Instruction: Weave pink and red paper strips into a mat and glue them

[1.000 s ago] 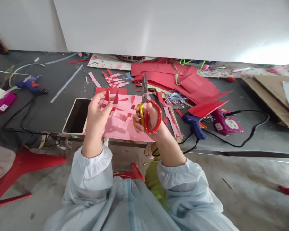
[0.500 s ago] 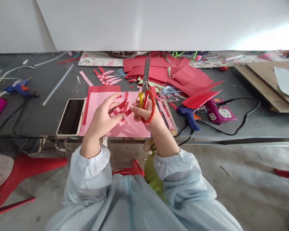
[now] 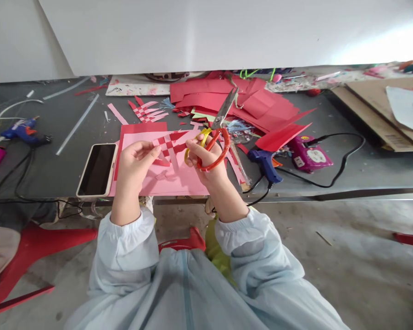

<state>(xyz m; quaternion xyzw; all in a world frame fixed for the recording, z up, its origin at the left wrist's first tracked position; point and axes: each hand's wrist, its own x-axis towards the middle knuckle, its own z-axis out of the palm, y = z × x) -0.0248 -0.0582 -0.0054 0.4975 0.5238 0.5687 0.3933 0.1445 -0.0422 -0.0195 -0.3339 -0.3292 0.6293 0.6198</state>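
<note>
Between my hands hangs a woven piece of red and pink paper strips (image 3: 167,145), checkered in the middle with loose strip ends. My left hand (image 3: 135,166) pinches its left side between thumb and fingers. My right hand (image 3: 208,160) has the scissors (image 3: 220,133) hooked on it, one red-orange handle loop and one yellow, blades pointing up and away. The right thumb and fingertips are also closed near the paper's right strips; whether they grip them I cannot tell. Underneath lies a pink sheet (image 3: 182,184) over a red sheet (image 3: 142,128).
A phone (image 3: 96,169) lies left of the sheets. Another woven piece (image 3: 145,111) and stacked red paper (image 3: 234,98) sit behind. Blue glue guns (image 3: 266,165) (image 3: 22,131) with cords lie on both sides. Cardboard (image 3: 368,119) is at right. A red stool (image 3: 30,256) stands at left.
The woven paper has turned flatter and shows its checkered face. My left hand has shifted slightly left and down. The scissors have tilted to the right.
</note>
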